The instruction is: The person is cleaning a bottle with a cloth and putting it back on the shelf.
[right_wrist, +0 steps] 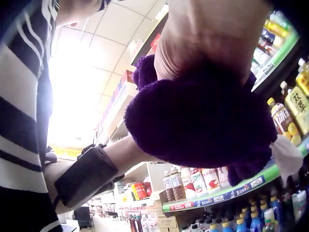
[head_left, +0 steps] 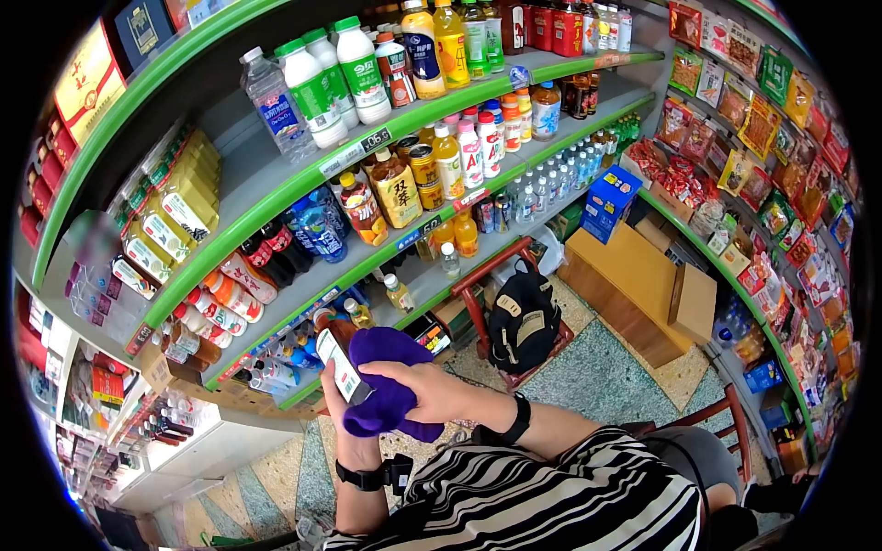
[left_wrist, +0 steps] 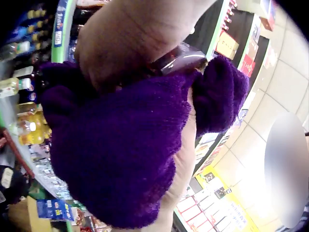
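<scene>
My left hand (head_left: 338, 413) holds a bottle (head_left: 336, 360) with a white printed label and a brownish end, tilted in front of the lower shelf. My right hand (head_left: 436, 390) grips a fluffy purple cloth (head_left: 384, 367) that wraps around the bottle's side, its index finger reaching out over the cloth. Seen from the left wrist, the cloth (left_wrist: 116, 145) covers most of the bottle, and a clear, shiny part of the bottle (left_wrist: 183, 60) shows above it. In the right wrist view the same cloth (right_wrist: 203, 121) hangs below the right hand (right_wrist: 207, 43) and hides its fingers.
Green-edged shelves (head_left: 404, 115) packed with drink bottles stand in front. Snack packets (head_left: 763, 119) hang along the right. A black backpack (head_left: 524, 317) rests on a red-framed chair, near a wooden box (head_left: 629, 285) carrying a blue carton (head_left: 608, 202). The tiled floor (head_left: 606, 367) lies below.
</scene>
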`<state>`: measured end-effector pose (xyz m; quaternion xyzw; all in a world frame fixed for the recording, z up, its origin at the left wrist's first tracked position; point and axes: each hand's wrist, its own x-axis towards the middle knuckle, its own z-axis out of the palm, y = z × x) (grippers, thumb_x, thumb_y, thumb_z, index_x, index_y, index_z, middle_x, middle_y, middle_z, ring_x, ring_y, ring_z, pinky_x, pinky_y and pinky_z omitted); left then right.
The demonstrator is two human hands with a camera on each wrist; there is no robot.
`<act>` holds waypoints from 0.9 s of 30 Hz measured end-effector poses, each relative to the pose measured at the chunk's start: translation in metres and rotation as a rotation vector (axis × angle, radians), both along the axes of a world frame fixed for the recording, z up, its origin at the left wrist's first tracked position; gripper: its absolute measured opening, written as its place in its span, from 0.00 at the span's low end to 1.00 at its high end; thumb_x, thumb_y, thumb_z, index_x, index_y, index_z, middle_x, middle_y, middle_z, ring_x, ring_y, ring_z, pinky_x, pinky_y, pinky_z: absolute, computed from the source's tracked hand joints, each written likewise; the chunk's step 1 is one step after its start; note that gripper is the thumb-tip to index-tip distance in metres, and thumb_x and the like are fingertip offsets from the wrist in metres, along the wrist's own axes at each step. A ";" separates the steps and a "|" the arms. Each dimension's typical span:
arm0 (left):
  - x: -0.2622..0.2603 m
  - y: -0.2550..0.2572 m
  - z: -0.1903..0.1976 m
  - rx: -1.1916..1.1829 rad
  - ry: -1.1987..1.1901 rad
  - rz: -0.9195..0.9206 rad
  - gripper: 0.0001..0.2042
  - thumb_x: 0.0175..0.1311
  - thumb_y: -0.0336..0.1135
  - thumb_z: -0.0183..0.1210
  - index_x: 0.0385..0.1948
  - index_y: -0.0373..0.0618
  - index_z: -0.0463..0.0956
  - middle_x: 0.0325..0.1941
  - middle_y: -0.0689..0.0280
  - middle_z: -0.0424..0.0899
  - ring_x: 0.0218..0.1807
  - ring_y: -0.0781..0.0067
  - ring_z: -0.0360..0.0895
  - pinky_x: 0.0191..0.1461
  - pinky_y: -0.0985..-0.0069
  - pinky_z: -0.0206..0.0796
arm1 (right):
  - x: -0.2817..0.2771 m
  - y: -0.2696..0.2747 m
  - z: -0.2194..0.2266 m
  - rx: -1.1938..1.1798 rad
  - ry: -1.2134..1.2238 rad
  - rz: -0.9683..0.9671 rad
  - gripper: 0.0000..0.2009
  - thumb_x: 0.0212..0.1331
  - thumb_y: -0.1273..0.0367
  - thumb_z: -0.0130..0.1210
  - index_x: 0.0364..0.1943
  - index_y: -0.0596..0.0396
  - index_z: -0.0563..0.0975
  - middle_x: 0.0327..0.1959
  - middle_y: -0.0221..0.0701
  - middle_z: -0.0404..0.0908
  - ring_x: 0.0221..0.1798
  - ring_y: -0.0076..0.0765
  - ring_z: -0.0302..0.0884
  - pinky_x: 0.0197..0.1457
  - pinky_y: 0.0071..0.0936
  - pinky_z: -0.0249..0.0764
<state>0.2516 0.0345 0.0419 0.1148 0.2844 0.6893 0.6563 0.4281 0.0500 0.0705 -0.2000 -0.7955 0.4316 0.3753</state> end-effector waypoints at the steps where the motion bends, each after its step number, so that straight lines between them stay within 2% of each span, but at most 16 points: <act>1: 0.002 -0.003 0.003 -0.008 0.021 0.029 0.23 0.67 0.50 0.49 0.53 0.41 0.71 0.47 0.60 0.81 0.47 0.64 0.80 0.55 0.69 0.72 | 0.001 0.000 -0.003 0.025 0.035 0.013 0.38 0.45 0.69 0.67 0.64 0.49 0.63 0.57 0.45 0.73 0.58 0.49 0.74 0.60 0.36 0.70; 4: 0.013 -0.009 0.022 -0.024 0.060 0.060 0.24 0.67 0.51 0.47 0.55 0.41 0.70 0.49 0.60 0.81 0.48 0.64 0.79 0.56 0.68 0.72 | -0.001 -0.007 -0.018 -0.068 0.186 0.007 0.38 0.46 0.72 0.66 0.65 0.50 0.61 0.59 0.45 0.70 0.58 0.51 0.72 0.60 0.37 0.69; 5: 0.014 -0.009 0.024 0.003 0.038 0.032 0.24 0.68 0.52 0.46 0.56 0.42 0.69 0.50 0.60 0.80 0.48 0.64 0.79 0.55 0.68 0.72 | -0.006 -0.009 -0.025 -0.030 0.239 -0.062 0.38 0.46 0.71 0.66 0.65 0.54 0.61 0.61 0.43 0.69 0.62 0.46 0.70 0.64 0.34 0.66; 8: 0.013 -0.012 0.017 0.018 0.076 0.076 0.24 0.67 0.53 0.49 0.53 0.42 0.70 0.44 0.60 0.80 0.44 0.66 0.79 0.50 0.70 0.73 | -0.017 -0.014 -0.034 0.016 0.312 -0.233 0.37 0.47 0.70 0.67 0.64 0.56 0.62 0.62 0.43 0.68 0.64 0.44 0.68 0.66 0.33 0.64; 10: 0.017 -0.013 0.014 0.002 0.116 0.162 0.25 0.66 0.54 0.51 0.53 0.42 0.68 0.43 0.60 0.80 0.42 0.67 0.79 0.48 0.71 0.74 | -0.019 -0.012 -0.036 -0.051 0.302 -0.243 0.38 0.45 0.69 0.69 0.63 0.57 0.63 0.61 0.43 0.70 0.63 0.43 0.70 0.65 0.32 0.65; 12: 0.022 -0.014 0.015 -0.013 0.133 0.209 0.28 0.66 0.56 0.50 0.56 0.41 0.65 0.47 0.59 0.78 0.44 0.66 0.79 0.49 0.70 0.74 | -0.016 -0.012 -0.033 -0.074 0.358 -0.199 0.38 0.43 0.69 0.71 0.61 0.57 0.65 0.59 0.42 0.72 0.61 0.40 0.71 0.64 0.32 0.66; 14: 0.018 -0.017 0.003 -0.015 0.200 0.220 0.29 0.67 0.56 0.48 0.58 0.40 0.62 0.49 0.57 0.77 0.47 0.63 0.78 0.54 0.67 0.73 | -0.015 -0.007 -0.049 0.087 0.353 -0.240 0.37 0.41 0.70 0.72 0.60 0.58 0.66 0.57 0.41 0.72 0.59 0.37 0.71 0.63 0.32 0.66; 15: 0.018 -0.019 0.004 -0.002 0.137 0.215 0.26 0.67 0.54 0.50 0.56 0.42 0.64 0.48 0.59 0.78 0.46 0.65 0.79 0.53 0.66 0.73 | -0.016 -0.011 -0.045 0.125 0.394 -0.274 0.36 0.41 0.71 0.72 0.58 0.59 0.66 0.56 0.40 0.72 0.58 0.38 0.72 0.63 0.32 0.66; 16: 0.019 -0.022 0.006 0.012 0.075 0.206 0.23 0.67 0.52 0.51 0.54 0.45 0.65 0.47 0.60 0.78 0.46 0.66 0.79 0.52 0.66 0.73 | -0.023 -0.008 -0.060 0.042 0.508 -0.208 0.37 0.40 0.71 0.73 0.58 0.59 0.66 0.56 0.41 0.72 0.59 0.39 0.71 0.63 0.32 0.66; 17: 0.020 -0.026 0.009 0.022 0.055 0.196 0.23 0.68 0.51 0.51 0.55 0.44 0.64 0.47 0.61 0.78 0.46 0.66 0.79 0.52 0.66 0.73 | -0.024 -0.009 -0.071 -0.004 0.509 -0.211 0.37 0.40 0.71 0.73 0.58 0.58 0.66 0.57 0.42 0.71 0.60 0.39 0.71 0.63 0.32 0.65; 20: 0.016 -0.032 0.002 0.073 0.124 0.262 0.23 0.69 0.48 0.50 0.57 0.43 0.60 0.49 0.60 0.75 0.49 0.68 0.78 0.52 0.67 0.73 | -0.023 -0.012 -0.072 -0.170 0.545 -0.124 0.33 0.50 0.75 0.65 0.61 0.58 0.61 0.63 0.45 0.64 0.65 0.41 0.66 0.68 0.34 0.61; 22: 0.015 -0.037 0.007 0.107 0.136 0.328 0.23 0.69 0.43 0.51 0.59 0.42 0.56 0.50 0.60 0.73 0.51 0.69 0.76 0.53 0.68 0.73 | -0.027 -0.014 -0.041 -0.198 0.593 0.042 0.32 0.54 0.75 0.61 0.62 0.58 0.59 0.65 0.45 0.63 0.67 0.41 0.63 0.69 0.35 0.59; 24: 0.014 -0.040 0.004 0.110 0.318 0.444 0.23 0.69 0.38 0.53 0.60 0.41 0.55 0.53 0.59 0.72 0.53 0.70 0.74 0.55 0.70 0.70 | -0.021 -0.013 -0.024 -0.241 0.445 0.060 0.38 0.51 0.72 0.64 0.66 0.58 0.57 0.65 0.45 0.63 0.67 0.40 0.64 0.69 0.35 0.59; 26: 0.014 -0.046 0.007 0.134 0.639 0.489 0.26 0.69 0.34 0.50 0.64 0.38 0.50 0.59 0.56 0.67 0.58 0.68 0.69 0.61 0.72 0.62 | -0.024 -0.012 -0.014 -0.246 0.123 0.052 0.41 0.49 0.70 0.67 0.67 0.59 0.56 0.64 0.45 0.66 0.65 0.39 0.66 0.67 0.34 0.61; 27: 0.013 -0.049 0.005 0.166 0.797 0.519 0.26 0.70 0.34 0.49 0.65 0.37 0.48 0.60 0.55 0.66 0.60 0.67 0.66 0.63 0.72 0.60 | -0.027 -0.005 -0.014 -0.104 0.008 0.028 0.42 0.47 0.67 0.69 0.67 0.60 0.57 0.62 0.44 0.67 0.64 0.38 0.67 0.65 0.33 0.63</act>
